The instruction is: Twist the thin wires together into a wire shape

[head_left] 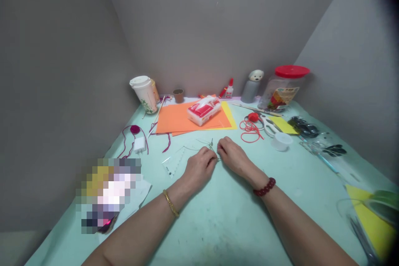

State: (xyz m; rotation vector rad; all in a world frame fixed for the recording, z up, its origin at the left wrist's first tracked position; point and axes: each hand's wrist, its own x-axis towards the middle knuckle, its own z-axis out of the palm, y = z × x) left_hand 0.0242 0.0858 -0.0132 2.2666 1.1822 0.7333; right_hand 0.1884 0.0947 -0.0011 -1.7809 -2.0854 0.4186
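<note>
1. Hands together at centre: the left hand point(199, 170) and right hand point(235, 158) curl inward, fingertips meeting and apparently pinching a thin green wire point(196, 146). The exact grip is hidden behind the fingers. Both forearms angle in and sit low over the surface, a steady setup for work this fine.
2. That wire runs from the fingertips out toward the left hand's side, with a small sprig-like end rising just above the hands.
3. Underneath it all, a mint-green tabletop point(218, 226) gives everything a flat working base.
4. Up ahead, sheets of orange card point(177, 118) lie well beyond the hands, with a tissue packet point(204, 111) sitting on top.
5. Back right, a plastic jar point(279, 91) with a red lid stands against the wall.
6. To the right, white-handled scissors point(268, 125) lie near a loose tangle of red cord point(249, 131), both within easy reach of the right hand.
7. Closest of all, a clear plastic set square point(173, 162) lies just beside the wire, near the left hand, though nothing blocks the hands.
8. Small but notable: a white glue bottle point(229, 90) stands at the back edge, behind the orange card.
</note>
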